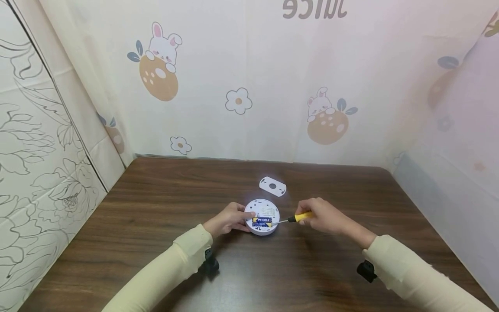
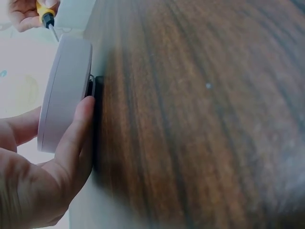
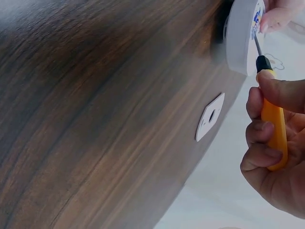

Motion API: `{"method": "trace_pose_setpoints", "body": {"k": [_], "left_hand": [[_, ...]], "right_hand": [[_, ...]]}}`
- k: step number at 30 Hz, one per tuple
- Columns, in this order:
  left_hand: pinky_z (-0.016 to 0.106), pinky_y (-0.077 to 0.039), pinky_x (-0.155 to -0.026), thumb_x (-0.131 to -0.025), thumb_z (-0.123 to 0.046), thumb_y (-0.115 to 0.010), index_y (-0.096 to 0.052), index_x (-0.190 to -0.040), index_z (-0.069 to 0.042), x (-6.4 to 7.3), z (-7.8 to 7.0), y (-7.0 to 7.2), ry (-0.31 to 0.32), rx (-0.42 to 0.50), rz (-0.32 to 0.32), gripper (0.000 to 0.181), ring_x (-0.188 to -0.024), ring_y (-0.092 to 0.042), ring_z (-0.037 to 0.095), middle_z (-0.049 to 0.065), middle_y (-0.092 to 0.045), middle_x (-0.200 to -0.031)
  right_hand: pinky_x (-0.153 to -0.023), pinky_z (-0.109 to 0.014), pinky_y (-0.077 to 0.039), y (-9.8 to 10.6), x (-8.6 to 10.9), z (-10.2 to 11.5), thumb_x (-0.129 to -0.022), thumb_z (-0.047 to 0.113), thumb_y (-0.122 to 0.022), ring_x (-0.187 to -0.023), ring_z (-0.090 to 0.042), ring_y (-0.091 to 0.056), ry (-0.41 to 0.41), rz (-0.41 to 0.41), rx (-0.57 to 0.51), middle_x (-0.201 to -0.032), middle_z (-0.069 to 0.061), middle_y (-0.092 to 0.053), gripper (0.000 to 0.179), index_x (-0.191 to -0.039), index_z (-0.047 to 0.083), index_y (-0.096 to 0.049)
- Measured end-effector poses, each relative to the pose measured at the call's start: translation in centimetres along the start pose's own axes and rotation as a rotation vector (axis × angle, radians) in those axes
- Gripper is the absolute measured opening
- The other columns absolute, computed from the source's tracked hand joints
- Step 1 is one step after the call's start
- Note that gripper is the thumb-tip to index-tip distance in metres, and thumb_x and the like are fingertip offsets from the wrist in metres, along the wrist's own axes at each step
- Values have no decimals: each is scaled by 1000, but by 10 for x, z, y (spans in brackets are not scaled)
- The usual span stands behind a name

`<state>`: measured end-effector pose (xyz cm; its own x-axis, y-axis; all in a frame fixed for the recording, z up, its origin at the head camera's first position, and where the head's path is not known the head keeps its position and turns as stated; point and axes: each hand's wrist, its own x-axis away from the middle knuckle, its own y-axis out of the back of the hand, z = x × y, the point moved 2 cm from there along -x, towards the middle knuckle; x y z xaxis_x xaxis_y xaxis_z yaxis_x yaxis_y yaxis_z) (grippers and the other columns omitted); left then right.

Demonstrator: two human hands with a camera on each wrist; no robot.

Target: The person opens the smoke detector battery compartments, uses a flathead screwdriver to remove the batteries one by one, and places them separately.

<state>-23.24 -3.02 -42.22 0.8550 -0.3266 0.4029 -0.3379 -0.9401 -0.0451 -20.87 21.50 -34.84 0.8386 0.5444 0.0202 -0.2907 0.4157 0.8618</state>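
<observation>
A round white battery-powered device (image 1: pixel 255 209), like a smoke detector, is held over the table with its back facing up. Blue batteries (image 1: pixel 262 219) marked "PKCELL" lie in its compartment. My left hand (image 1: pixel 231 219) grips the device's left edge, thumb on top and fingers beneath. In the left wrist view the device (image 2: pixel 69 90) shows edge-on between thumb and fingers. My right hand (image 1: pixel 321 215) holds a yellow and black screwdriver (image 1: pixel 303 216) by its handle. The screwdriver's metal shaft points left, its tip right at the batteries' right end.
A flat white mounting plate (image 1: pixel 273 186) with a round hole lies on the dark wooden table (image 1: pixel 175 186) beyond the device. Patterned curtain (image 1: pixel 241 65) hangs behind the table. Small black wrist cameras hang under both sleeves (image 1: pixel 187 251).
</observation>
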Motion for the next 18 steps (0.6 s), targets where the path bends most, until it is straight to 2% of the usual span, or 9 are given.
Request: {"method": "trace_pose_setpoints", "body": {"k": [4,18], "left_hand": [[36,-55,-60,-83,-8,-60,-46,-109,14,-1,3,0,-5,2,-14,37,-61,-60,18,14,-60,-78],[35,-55,-57,-82,-7,-61,-48,-109,14,0,2,0,-7,16,-47,37,-59,-60,17,14,-62,-76]], "right_hand": [[-61,-25,-45,0,0,0,-76,5,-66,-67,-14,-49,-9,-8,0,-74,5,-56,13,-79,15,-60],[-64,-26,-47,-12,3,-14,-76,4,-67,-71,-16,-51,-22,-38,-122,-77,4,-58,13,-80,15,-62]]}}
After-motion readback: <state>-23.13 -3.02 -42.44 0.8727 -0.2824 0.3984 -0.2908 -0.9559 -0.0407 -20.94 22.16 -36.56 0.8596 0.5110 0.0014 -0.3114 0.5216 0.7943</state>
